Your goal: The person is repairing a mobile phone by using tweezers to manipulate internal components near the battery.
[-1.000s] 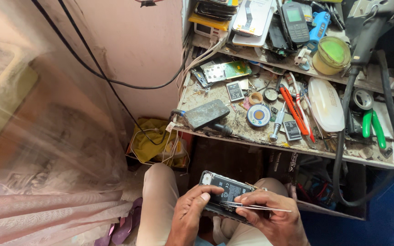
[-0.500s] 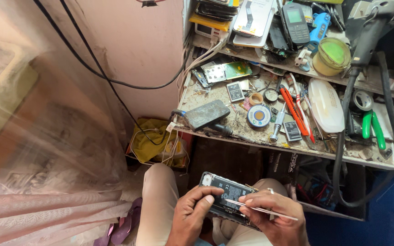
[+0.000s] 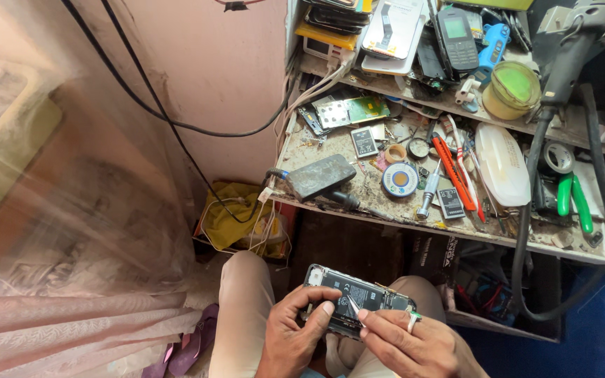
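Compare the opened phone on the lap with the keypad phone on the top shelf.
The opened phone has its back off, its black battery bare; the keypad phone is closed, showing screen and keys. The opened phone is steadied by the left hand while the right hand works on it; the keypad phone lies untouched among clutter. Both are dark.

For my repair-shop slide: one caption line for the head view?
Left hand steadies an opened phone on the lap; right hand probes it with tweezers.
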